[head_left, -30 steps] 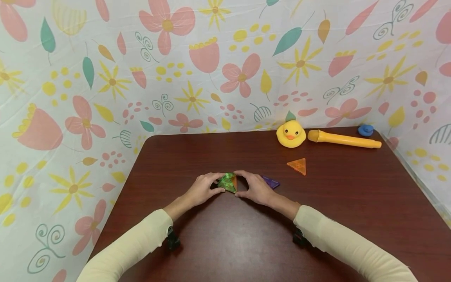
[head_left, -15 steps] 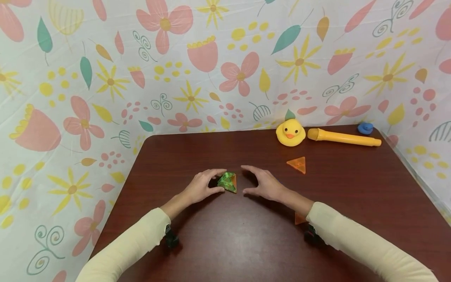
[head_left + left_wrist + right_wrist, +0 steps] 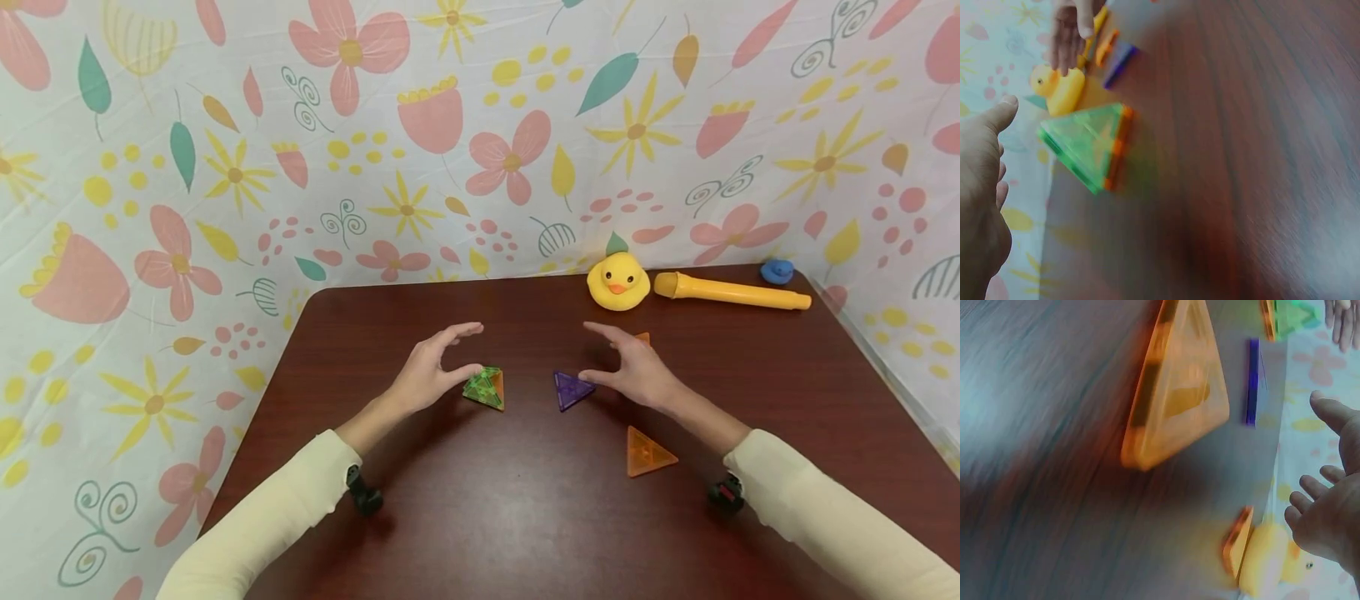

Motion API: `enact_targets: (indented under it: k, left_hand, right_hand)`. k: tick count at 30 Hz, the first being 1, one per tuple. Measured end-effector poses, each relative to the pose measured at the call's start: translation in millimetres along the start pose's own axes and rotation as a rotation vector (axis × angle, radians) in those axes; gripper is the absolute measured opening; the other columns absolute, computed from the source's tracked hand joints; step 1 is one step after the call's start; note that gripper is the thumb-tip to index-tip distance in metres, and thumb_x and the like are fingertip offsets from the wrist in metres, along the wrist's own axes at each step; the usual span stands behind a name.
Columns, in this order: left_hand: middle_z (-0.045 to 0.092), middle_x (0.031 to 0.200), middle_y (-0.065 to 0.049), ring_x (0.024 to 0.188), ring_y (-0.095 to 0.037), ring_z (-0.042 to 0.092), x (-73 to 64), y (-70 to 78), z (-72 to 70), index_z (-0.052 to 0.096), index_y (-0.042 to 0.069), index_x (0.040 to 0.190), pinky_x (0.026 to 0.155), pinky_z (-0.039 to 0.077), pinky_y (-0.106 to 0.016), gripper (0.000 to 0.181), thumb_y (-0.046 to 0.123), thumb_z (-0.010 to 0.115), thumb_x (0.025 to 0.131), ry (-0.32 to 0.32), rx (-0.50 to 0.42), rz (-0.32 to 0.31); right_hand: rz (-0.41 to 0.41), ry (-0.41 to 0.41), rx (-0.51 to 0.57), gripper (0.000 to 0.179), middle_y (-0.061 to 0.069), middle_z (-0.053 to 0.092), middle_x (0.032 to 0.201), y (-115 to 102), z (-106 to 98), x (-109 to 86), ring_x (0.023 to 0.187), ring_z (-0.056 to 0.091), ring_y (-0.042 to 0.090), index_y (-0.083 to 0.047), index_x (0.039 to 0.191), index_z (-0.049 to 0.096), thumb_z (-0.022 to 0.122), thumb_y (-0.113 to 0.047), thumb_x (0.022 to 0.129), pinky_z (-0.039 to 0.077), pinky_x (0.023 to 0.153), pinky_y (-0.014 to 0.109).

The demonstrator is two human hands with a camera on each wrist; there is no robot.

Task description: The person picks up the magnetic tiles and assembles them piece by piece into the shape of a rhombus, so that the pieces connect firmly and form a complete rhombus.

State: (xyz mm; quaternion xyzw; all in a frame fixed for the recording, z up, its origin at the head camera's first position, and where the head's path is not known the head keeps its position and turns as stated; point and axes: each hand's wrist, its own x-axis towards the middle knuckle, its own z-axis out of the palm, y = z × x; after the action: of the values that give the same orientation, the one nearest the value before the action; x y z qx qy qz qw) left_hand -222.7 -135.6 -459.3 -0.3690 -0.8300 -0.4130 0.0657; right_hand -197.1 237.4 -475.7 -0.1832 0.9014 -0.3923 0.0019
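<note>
A small pyramid of green and orange translucent triangle tiles [image 3: 483, 389] stands mid-table. Just up and left of it is my left hand [image 3: 431, 371], fingers spread and holding nothing; in the left wrist view the hand is apart from the pyramid. My right hand [image 3: 637, 367], also spread and empty, hovers over the right side. Its thumb tip overlaps a flat purple triangle tile [image 3: 572, 391] in the head view. An orange triangle tile [image 3: 648, 454] lies nearer the front, and a second orange triangle tile [image 3: 1237, 544] is mostly hidden behind the right hand in the head view.
At the back right of the dark wooden table [image 3: 517, 517] sit a yellow rubber duck [image 3: 618, 283], a yellow toy microphone [image 3: 735, 292] and a small blue duck [image 3: 777, 272]. A flower-patterned cloth [image 3: 450, 200] hangs behind and along the sides.
Both hands have let go of the pyramid and drawn apart, the right hand moving farther, to the right. The pyramid stays in place. The purple tile and the front orange tile have come into fuller view.
</note>
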Motion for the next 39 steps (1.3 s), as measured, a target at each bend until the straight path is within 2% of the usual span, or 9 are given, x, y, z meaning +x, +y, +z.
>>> enact_targets:
  k: [7,13,15,17,20,22,26,31,39]
  left_hand:
    - [0.063,0.149,-0.004,0.14,-0.017,0.055,16.9,30.5,12.7,0.058,0.012,0.15,0.114,0.046,-0.044,0.061,0.02,0.083,0.096,0.084,-0.036,-0.027]
    - [0.066,0.144,-0.002,0.131,-0.017,0.062,26.8,48.7,39.3,0.063,0.011,0.145,0.109,0.05,-0.035,0.055,0.016,0.084,0.095,0.117,-0.074,0.029]
    - [0.068,0.142,-0.002,0.127,-0.017,0.063,28.0,52.8,49.3,0.064,0.01,0.144,0.098,0.055,-0.033,0.053,0.016,0.084,0.094,0.115,-0.075,0.042]
    - [0.068,0.141,-0.003,0.126,-0.016,0.064,28.5,55.8,59.4,0.064,0.009,0.143,0.096,0.056,-0.033,0.052,0.016,0.084,0.095,0.102,-0.078,0.053]
    - [0.069,0.14,-0.003,0.125,-0.016,0.065,27.6,58.2,74.4,0.064,0.009,0.143,0.096,0.056,-0.029,0.052,0.017,0.083,0.096,0.073,-0.074,0.053]
    - [0.069,0.139,-0.005,0.125,-0.02,0.066,26.6,57.9,84.4,0.063,0.007,0.142,0.106,0.051,-0.028,0.052,0.016,0.083,0.096,0.05,-0.073,0.056]
    - [0.069,0.14,-0.003,0.122,-0.027,0.069,22.0,55.6,101.7,0.063,0.008,0.143,0.105,0.052,-0.028,0.052,0.017,0.083,0.096,0.002,-0.062,0.011]
    - [0.069,0.14,-0.001,0.119,-0.023,0.071,15.1,53.2,118.5,0.064,0.011,0.145,0.103,0.053,-0.027,0.053,0.02,0.083,0.096,-0.042,-0.026,-0.068]
    - [0.071,0.135,-0.001,0.116,-0.015,0.069,7.9,44.0,138.7,0.065,0.014,0.144,0.097,0.054,-0.024,0.05,0.023,0.082,0.097,-0.089,0.102,-0.087]
  right_hand:
    - [0.132,0.014,-0.091,0.086,0.03,0.042,0.16,20,-26,-8.7,0.135,0.05,0.051,0.001,0.162,0.037,0.083,-0.031,0.096,0.044,0.108,0.067]
    - [0.218,0.018,-0.084,0.092,0.033,0.037,0.163,38,-36,-10.5,0.144,0.039,0.054,0.004,0.162,0.033,0.081,-0.039,0.097,0.035,0.113,0.071]
    - [0.233,0.02,-0.077,0.093,0.032,0.036,0.163,43,-38,-10.9,0.147,0.035,0.055,0.005,0.163,0.032,0.081,-0.039,0.097,0.033,0.114,0.072]
    - [0.242,0.023,-0.063,0.092,0.033,0.037,0.162,47,-39,-11.4,0.147,0.035,0.055,0.006,0.162,0.032,0.08,-0.038,0.098,0.032,0.114,0.072]
    - [0.248,0.043,-0.042,0.088,0.033,0.042,0.159,51,-40,-12.5,0.146,0.037,0.054,0.008,0.16,0.034,0.08,-0.034,0.098,0.034,0.114,0.07]
    - [0.251,0.059,-0.028,0.085,0.033,0.044,0.157,52,-41,-13.0,0.146,0.038,0.053,0.009,0.159,0.036,0.08,-0.032,0.098,0.034,0.114,0.07]
    - [0.26,0.085,-0.017,0.08,0.032,0.048,0.155,55,-40,-13.2,0.146,0.038,0.052,0.009,0.157,0.04,0.081,-0.027,0.098,0.034,0.115,0.069]
    - [0.263,0.1,-0.022,0.076,0.032,0.049,0.153,61,-37,-11.5,0.146,0.037,0.052,0.01,0.155,0.043,0.081,-0.025,0.098,0.032,0.115,0.069]
    - [0.245,0.135,-0.071,0.073,0.034,0.055,0.146,67,-31,-10.6,0.141,0.043,0.053,0.011,0.15,0.048,0.083,-0.021,0.096,0.036,0.112,0.069]
